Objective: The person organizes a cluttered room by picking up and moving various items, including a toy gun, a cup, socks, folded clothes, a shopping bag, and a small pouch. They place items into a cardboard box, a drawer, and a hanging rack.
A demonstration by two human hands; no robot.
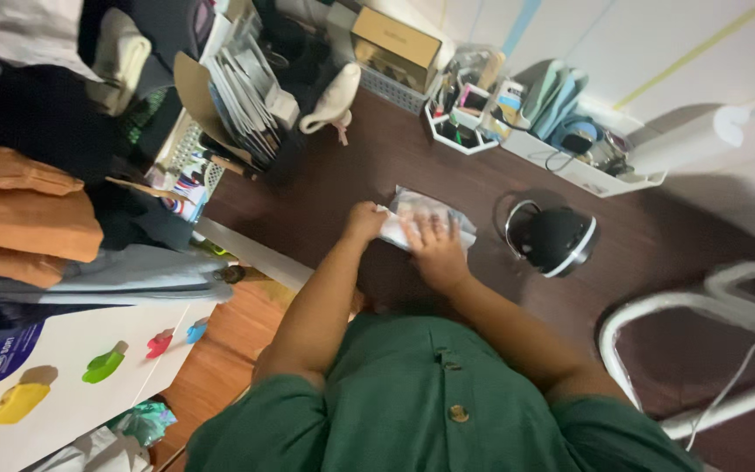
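Hands work together on a clear plastic packet (425,218) lying on the dark tabletop (377,166). The left hand (365,220) is closed on the packet's near edge, while the right hand (434,249) lies flat on top, fingers spread, pressing it down. A small black fan (557,240) stands just right of that hand. Pressing evenly and keeping the pinched edge taut would probably stop the packet sliding.

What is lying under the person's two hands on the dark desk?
A flat, clear plastic packet with something whitish inside lies on the dark desk. The right hand presses flat on it and the left hand grips its edge. The contents are too blurred to tell.
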